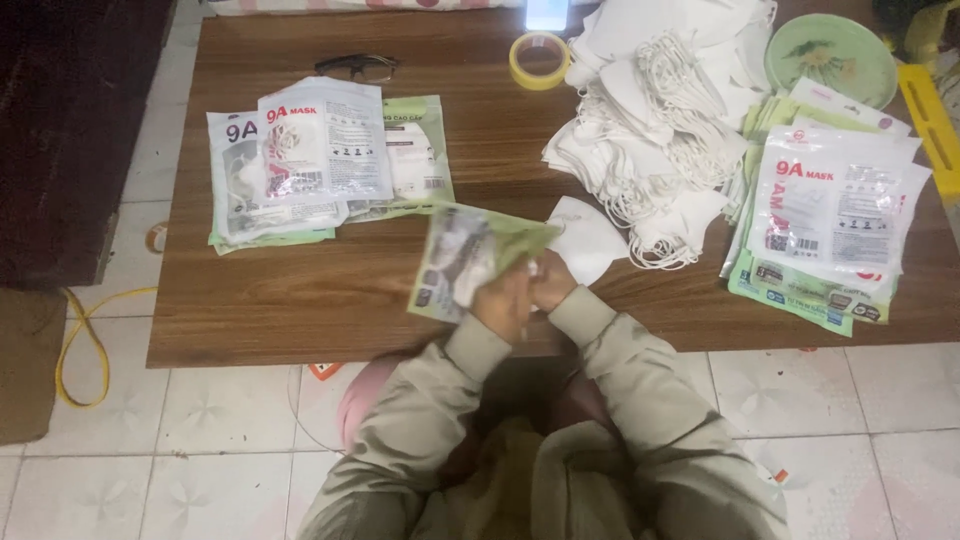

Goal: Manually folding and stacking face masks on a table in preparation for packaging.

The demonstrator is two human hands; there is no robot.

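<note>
green pouch (465, 260) held; stacks (310, 165) flanking

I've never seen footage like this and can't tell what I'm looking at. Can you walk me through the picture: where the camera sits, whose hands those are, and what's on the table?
There is only one view, from a camera worn on a person's head, looking down at their own arms in beige sleeves. No machine is involved. The left hand and right hand meet over the near edge of a wooden table and together hold a blurred green-edged packet.

On the table lie a stack of packaged masks at left, a heap of loose white masks in the middle, another stack of packets at right, a roll of tape, eyeglasses and a green plate.
</note>
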